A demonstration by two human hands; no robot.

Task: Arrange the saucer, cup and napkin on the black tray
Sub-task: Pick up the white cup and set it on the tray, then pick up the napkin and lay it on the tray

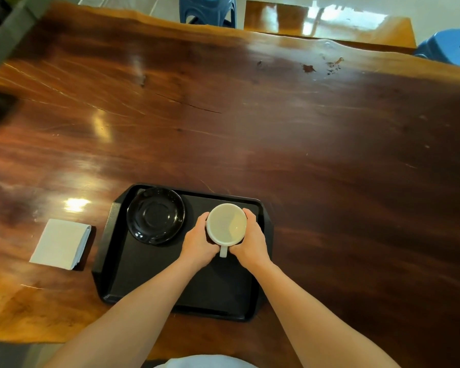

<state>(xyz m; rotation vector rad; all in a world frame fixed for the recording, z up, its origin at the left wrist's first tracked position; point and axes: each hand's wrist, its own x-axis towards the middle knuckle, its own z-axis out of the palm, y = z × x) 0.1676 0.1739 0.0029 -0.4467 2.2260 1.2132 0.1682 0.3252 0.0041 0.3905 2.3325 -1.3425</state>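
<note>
Both your hands are on the white cup (226, 224) over the right half of the black tray (144, 272): your left hand (198, 241) curls its fingers around the cup's left side, your right hand (250, 239) wraps the right side, and the cup's handle pokes toward you between the two thumbs. Whether the cup touches the tray floor, you cannot tell from this angle. The black saucer (156, 215) sits in the tray's far left corner, apart from the cup. The folded white napkin (60, 243) lies off the tray, on the wooden table (329, 144) just left of it.
</note>
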